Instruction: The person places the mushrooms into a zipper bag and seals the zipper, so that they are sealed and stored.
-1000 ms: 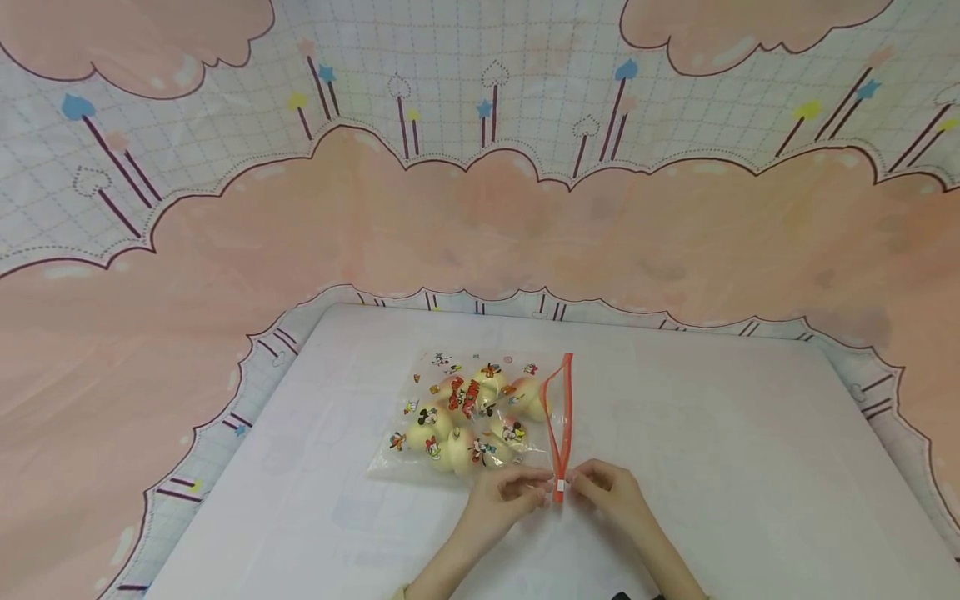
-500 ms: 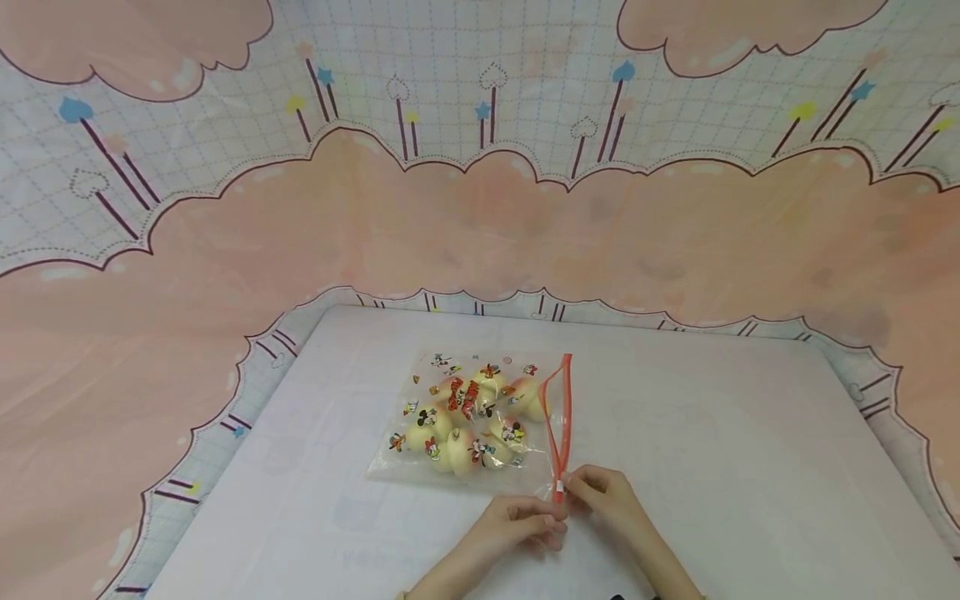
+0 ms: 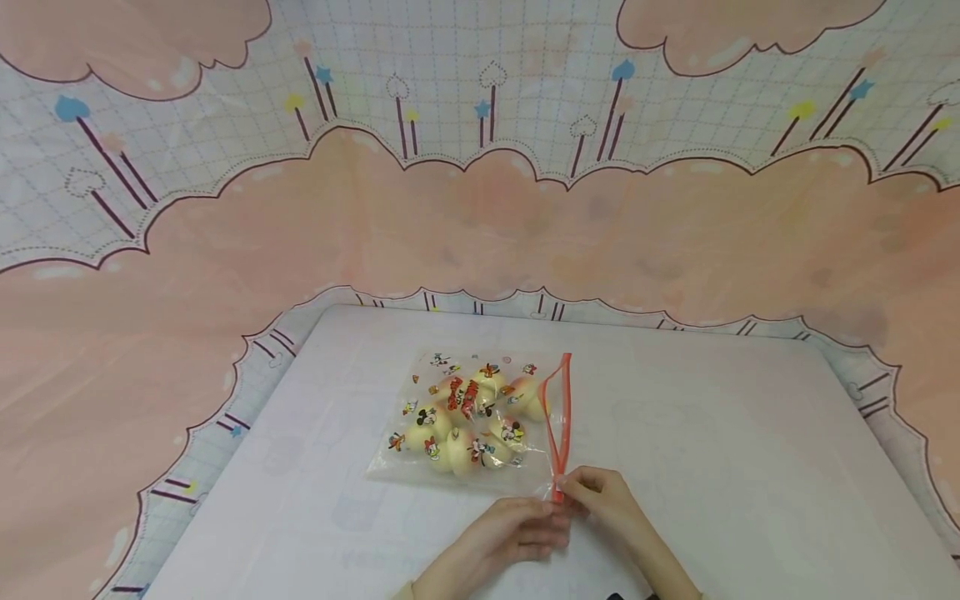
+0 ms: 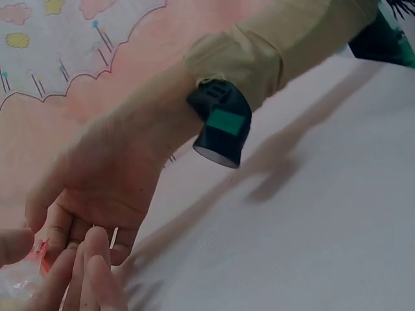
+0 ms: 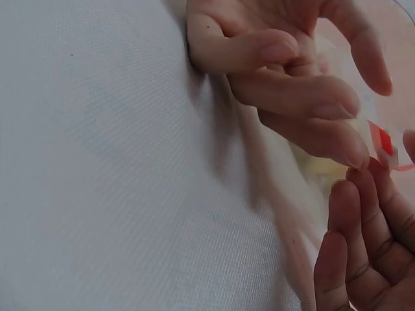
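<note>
A clear zip bag (image 3: 525, 475) printed with cartoon figures lies flat on the white table, its red zip strip (image 3: 566, 408) on the right side. Several round, pale yellow, pink-tinged fruits (image 3: 461, 454), which look like peaches, are inside. In the head view, my right hand (image 3: 603, 493) pinches the strip's near end at the slider. My left hand (image 3: 510, 533) is just below that end, its fingers loosely extended and its thumb near the strip. From the right wrist, the left hand's thumb (image 5: 366, 55) stands apart from its fingers, beside the red-and-white slider (image 5: 388, 146).
The white table (image 3: 750, 450) extends around the bag. A fabric backdrop (image 3: 487, 225) with pink clouds rises behind it and along its sides. A dark wrist camera (image 4: 220, 123) sits on the right forearm in the left wrist view.
My left hand has moved down from beside the slider, and its fingers have spread. My right fingers have closed in on the slider end. The bag has hardly moved.
</note>
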{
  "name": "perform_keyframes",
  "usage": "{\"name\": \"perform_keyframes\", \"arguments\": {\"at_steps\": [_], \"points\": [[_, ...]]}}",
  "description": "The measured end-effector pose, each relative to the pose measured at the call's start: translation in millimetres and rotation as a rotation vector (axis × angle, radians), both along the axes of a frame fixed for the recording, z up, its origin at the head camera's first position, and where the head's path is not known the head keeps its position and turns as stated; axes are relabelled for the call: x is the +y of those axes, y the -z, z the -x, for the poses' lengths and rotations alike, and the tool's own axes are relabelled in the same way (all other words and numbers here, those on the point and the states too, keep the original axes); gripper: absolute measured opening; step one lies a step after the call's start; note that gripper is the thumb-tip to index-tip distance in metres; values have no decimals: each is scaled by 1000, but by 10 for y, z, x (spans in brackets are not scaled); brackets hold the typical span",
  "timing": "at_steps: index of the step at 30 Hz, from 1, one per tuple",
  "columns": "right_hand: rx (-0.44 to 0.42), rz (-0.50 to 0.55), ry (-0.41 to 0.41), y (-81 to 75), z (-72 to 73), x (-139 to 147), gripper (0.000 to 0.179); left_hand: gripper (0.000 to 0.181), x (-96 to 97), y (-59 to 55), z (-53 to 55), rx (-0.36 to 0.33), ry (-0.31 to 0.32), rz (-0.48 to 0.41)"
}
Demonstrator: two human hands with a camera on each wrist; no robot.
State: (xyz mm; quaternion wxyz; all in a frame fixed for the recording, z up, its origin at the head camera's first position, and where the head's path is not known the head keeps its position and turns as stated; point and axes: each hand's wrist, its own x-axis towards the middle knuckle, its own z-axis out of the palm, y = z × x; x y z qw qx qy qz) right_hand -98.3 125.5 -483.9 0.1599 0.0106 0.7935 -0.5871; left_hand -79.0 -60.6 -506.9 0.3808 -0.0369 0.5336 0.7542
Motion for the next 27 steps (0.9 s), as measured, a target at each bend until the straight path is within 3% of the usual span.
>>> {"name": "perform_keyframes", "arguments": {"at_steps": [5,12,27], "points": [[-1,-21,-14,6,10,-8,29,31,28,10,56,-45,-36,-31],[31,4,-39,39,16,-12,26,22,39,-23,136,-81,-39,-10],[-11,31,-31,74,-4,-22,28,12,89,-16,136,-119,-85,-36]]}}
